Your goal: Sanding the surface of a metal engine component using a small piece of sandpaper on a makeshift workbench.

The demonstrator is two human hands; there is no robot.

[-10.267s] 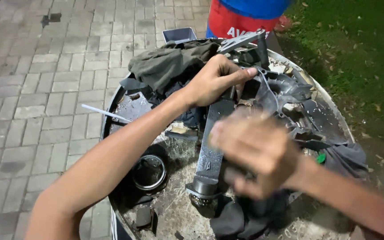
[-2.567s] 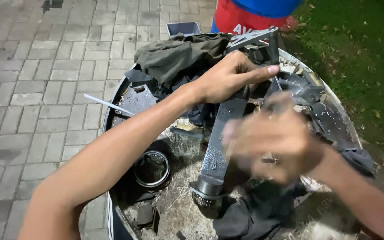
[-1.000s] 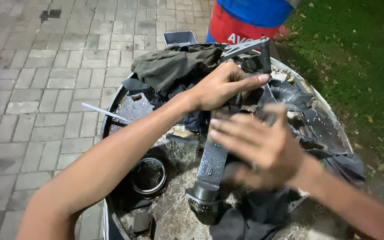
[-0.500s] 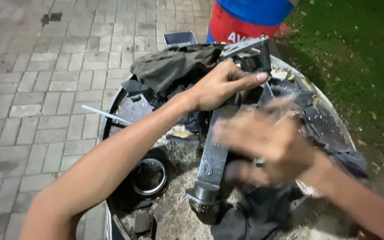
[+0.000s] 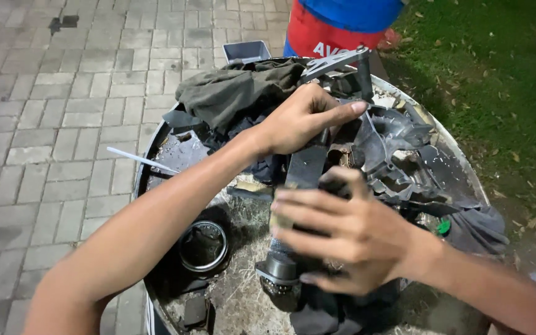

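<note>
A long dark metal part (image 5: 305, 167) with a round bearing end (image 5: 278, 274) lies across the top of a round drum (image 5: 156, 142). My left hand (image 5: 302, 118) grips the upper section of that part, fingers pointing right. My right hand (image 5: 342, 232) is laid over its lower section with the fingers spread toward the left, and looks slightly blurred. Whether the right hand holds a cloth or tool against the part is hidden by the palm.
An olive rag (image 5: 234, 93), black plastic pieces (image 5: 398, 149), a metal ring (image 5: 203, 245), a thin white rod (image 5: 141, 160) and a dark cloth (image 5: 476, 226) crowd the drum top. A red and blue barrel (image 5: 336, 25) stands behind. Paving lies left, grass right.
My right hand has kept shifting back and forth over the lower section of the metal part. The left hand has stayed gripping the upper section.
</note>
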